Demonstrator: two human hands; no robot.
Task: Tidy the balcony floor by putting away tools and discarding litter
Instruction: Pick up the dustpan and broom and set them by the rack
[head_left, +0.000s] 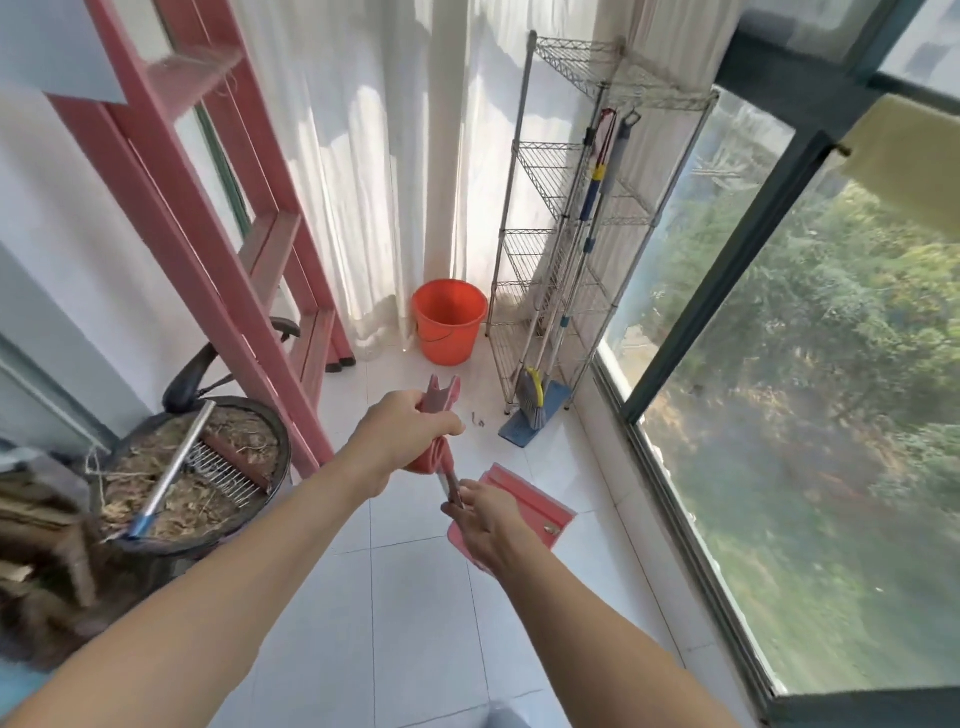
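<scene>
**Q:** What do the hands hold, and why that way?

**A:** My left hand (410, 426) is wrapped round the pink handles of the scissors (440, 399), fingers curled tight. My right hand (488, 525) pinches the metal blade end between its fingertips. I judge the two-handed hold keeps the blades together and pointed down, away from me, while the tool is carried.

**Q:** Where is the tool, taking the orange bucket (449, 322) as reference?

**A:** It is in the air on the near side of the bucket, handles toward it and blades toward me. It is off the floor (415, 597), so this tool is picked up but not yet stowed.

**Q:** What else lies around the bucket?

**A:** A pink dustpan (524, 499) lies nearer to me than the bucket, under my right hand. I cannot tell whether the hand touches it. Small dark bits of litter (478, 420) sit between the bucket and the dustpan. The wire rack (550, 249) stands just right of the bucket, with a broom (532, 397) leaning at its foot. It looks like the likely home for tools. Left of the bucket and nearer me, a rake (182, 462) rests across a basket of dry stalks.

**Q:** What does the next move call for?

**A:** Probably stowing the scissors first, since both hands are occupied. The litter would follow.
</scene>
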